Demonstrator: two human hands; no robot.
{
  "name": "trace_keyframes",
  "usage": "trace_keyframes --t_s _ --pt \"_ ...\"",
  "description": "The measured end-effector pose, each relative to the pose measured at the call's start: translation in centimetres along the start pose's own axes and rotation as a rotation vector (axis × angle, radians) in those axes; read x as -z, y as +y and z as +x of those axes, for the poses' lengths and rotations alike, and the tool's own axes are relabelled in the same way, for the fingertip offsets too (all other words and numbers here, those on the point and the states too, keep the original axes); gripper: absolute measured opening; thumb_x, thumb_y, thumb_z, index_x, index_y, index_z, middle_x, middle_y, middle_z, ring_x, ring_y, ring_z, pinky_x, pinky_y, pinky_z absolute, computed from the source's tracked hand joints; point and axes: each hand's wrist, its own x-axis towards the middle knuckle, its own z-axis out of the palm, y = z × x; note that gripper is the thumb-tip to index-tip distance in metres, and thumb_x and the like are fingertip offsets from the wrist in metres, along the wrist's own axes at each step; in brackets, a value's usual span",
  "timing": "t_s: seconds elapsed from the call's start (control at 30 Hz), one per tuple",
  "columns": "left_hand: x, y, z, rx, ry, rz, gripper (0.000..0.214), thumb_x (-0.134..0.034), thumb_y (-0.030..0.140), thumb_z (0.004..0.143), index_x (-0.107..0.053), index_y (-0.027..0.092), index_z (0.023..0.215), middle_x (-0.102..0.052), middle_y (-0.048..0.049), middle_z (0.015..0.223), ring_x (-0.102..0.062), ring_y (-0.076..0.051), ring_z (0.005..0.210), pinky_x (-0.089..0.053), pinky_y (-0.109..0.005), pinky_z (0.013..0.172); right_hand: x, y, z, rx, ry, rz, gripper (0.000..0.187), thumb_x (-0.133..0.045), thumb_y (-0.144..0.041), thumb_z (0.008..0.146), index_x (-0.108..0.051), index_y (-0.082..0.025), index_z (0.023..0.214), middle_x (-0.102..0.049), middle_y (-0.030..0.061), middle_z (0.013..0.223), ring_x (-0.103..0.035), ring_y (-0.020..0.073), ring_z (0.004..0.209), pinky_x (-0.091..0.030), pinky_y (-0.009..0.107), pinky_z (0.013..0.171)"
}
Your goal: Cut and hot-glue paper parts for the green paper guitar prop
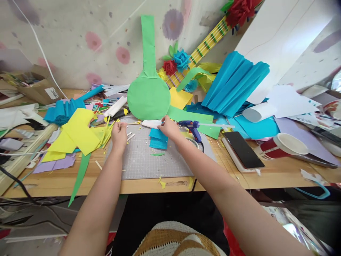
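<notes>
My left hand (119, 136) is closed in a pinch on the end of a thin brown stick (135, 123). At the stick's other end is a narrow white paper piece (150, 124), pinched between the fingers of my right hand (169, 128). Both hands hover over a grey cutting mat (144, 163). Just below the white piece lie small blue crepe paper pieces (158, 139). A green paper-covered round shape with a long neck (148, 96) leans upright behind my hands. Right of my right hand lies a blue glue gun (192, 125).
Yellow paper sheets (81, 131) and rolled blue crepe paper (64, 111) lie at left. Pleated blue paper (234, 83), a phone (243, 149) and a paper cup (283, 145) stand or lie at right. A yellow flower-decorated paper instrument neck (205, 44) leans behind.
</notes>
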Motion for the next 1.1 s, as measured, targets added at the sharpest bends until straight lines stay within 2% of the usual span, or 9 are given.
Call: trace_keyframes --t_s 0.07,0.23,0.37,0.53,0.6,0.67,0.73,0.87,1.1 --pt "-0.3 0.7 -0.8 -0.038 0.043 0.128 0.026 -0.046 0.043 0.078 -0.044 0.021 0.065 -0.042 0.0031 0.056 -0.04 -0.011 0.053 -0.029 -0.024 0.051 -0.3 -0.1 1.0 -0.019 0.041 0.149 0.023 -0.058 -0.027 0.069 -0.048 -0.022 0.089 -0.064 0.0016 0.089 -0.059 0.0203 0.086 -0.043 0.034 0.074" --pt "-1.0 1.8 -2.2 -0.086 -0.176 0.375 0.032 -0.048 0.048 0.076 -0.046 0.02 0.061 -0.043 0.0027 0.053 -0.041 -0.013 0.053 -0.024 -0.025 0.051 1.0 -0.7 2.8 0.017 0.147 0.583 0.013 -0.049 -0.017 0.066 -0.047 -0.019 0.078 -0.057 -0.0007 0.077 -0.054 0.0132 0.074 -0.042 0.026 0.069" --pt "-1.4 1.7 -2.3 -0.087 -0.211 0.361 0.021 -0.049 0.04 0.077 -0.053 0.022 0.089 -0.051 0.0016 0.063 -0.049 -0.015 0.059 -0.029 -0.025 0.054 3.3 -1.4 2.8 0.029 0.307 0.805 0.014 -0.041 -0.016 0.069 -0.043 -0.019 0.083 -0.052 -0.0004 0.079 -0.051 0.0112 0.073 -0.041 0.023 0.066" --pt "-1.7 1.4 -2.1 -0.125 -0.178 0.238 0.022 -0.037 0.03 0.084 -0.051 0.022 0.098 -0.057 -0.0037 0.076 -0.055 -0.02 0.072 -0.036 -0.028 0.062 3.8 -1.7 1.0 0.118 0.406 0.686 0.017 -0.035 -0.019 0.076 -0.041 -0.019 0.091 -0.053 0.0036 0.09 -0.052 0.0108 0.084 -0.041 0.022 0.074" --pt "-1.7 1.2 -2.1 -0.139 -0.216 0.278 0.019 -0.038 0.028 0.083 -0.054 0.022 0.093 -0.059 -0.0054 0.078 -0.056 -0.022 0.075 -0.037 -0.03 0.064 2.8 -1.1 0.2 0.186 0.315 0.573 0.019 -0.038 -0.019 0.075 -0.043 -0.019 0.093 -0.055 0.0033 0.092 -0.053 0.0107 0.084 -0.042 0.023 0.076" --pt "-1.7 1.0 -2.2 -0.152 -0.249 0.382 0.016 -0.042 0.026 0.081 -0.057 0.023 0.087 -0.06 -0.0073 0.082 -0.056 -0.024 0.08 -0.038 -0.031 0.066 1.4 -0.3 -0.5 0.205 0.096 0.441 0.026 -0.044 -0.015 0.069 -0.047 -0.02 0.094 -0.056 0.0017 0.09 -0.054 0.0109 0.077 -0.044 0.024 0.073" --pt "-1.6 0.8 -2.3 -0.175 -0.251 0.493 0.016 -0.044 0.023 0.08 -0.06 0.022 0.083 -0.06 -0.0094 0.089 -0.056 -0.026 0.087 -0.04 -0.033 0.07 0.1 0.7 -1.1 0.189 -0.017 0.371 0.034 -0.044 -0.012 0.066 -0.049 -0.019 0.098 -0.058 0.0018 0.092 -0.054 0.0105 0.071 -0.045 0.025 0.069" --pt "-1.2 0.5 -2.2 -0.237 -0.201 0.606 0.021 -0.047 0.019 0.077 -0.062 0.02 0.091 -0.057 -0.0127 0.1 -0.052 -0.028 0.099 -0.04 -0.038 0.081 -1.1 2.1 -2.0 0.213 -0.058 0.345 0.04 -0.04 -0.008 0.066 -0.054 -0.019 0.102 -0.062 0.0018 0.097 -0.056 0.0111 0.073 -0.045 0.026 0.073" --pt "-0.9 0.4 -1.9 -0.257 -0.189 0.564 0.025 -0.054 0.017 0.07 -0.061 0.019 0.094 -0.06 -0.0111 0.095 -0.052 -0.029 0.096 -0.039 -0.04 0.086 -0.2 2.4 -3.0 0.27 -0.037 0.203 0.036 -0.041 -0.011 0.07 -0.063 -0.02 0.097 -0.064 0.0025 0.103 -0.057 0.0169 0.092 -0.043 0.031 0.085"
